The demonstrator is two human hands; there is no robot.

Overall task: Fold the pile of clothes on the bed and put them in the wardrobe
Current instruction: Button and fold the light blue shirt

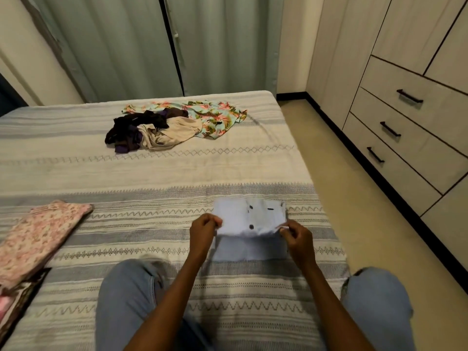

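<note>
- Left hand (204,229): fingers curled, pinching the left edge of the light blue garment (249,219) at its raised fold.
- Right hand (296,235): fingers curled, pinching the right edge of the same garment, at a small white tab or corner of cloth.
- Light blue garment: lies on the bed (152,173) near its right side, directly in front of the person. The upper layer is lifted between the two hands and folded over a lower layer that rests flat on the cover. Dark buttons and a dark buttonhole show on the upper layer.
- Pile of unfolded clothes (152,130): lies on the far part of the bed, well apart from the hands. It holds dark, purple and beige items bunched together.
- Floral garment (217,117): turquoise with a pink and green print, spread out just beside and partly under the pile, on its right.
- Pink patterned garment (40,236): folded, resting on a stack at the left edge of the bed.
- Person: seated on the bed, knees in blue jeans (126,300) on either side of the forearms.
- Wardrobe (405,110): stands along the right wall, across a strip of floor from the bed. Three drawers with dark handles are shut; the door panels above are shut.
- Curtains (126,46): pale green, hanging behind the far end of the bed.
</note>
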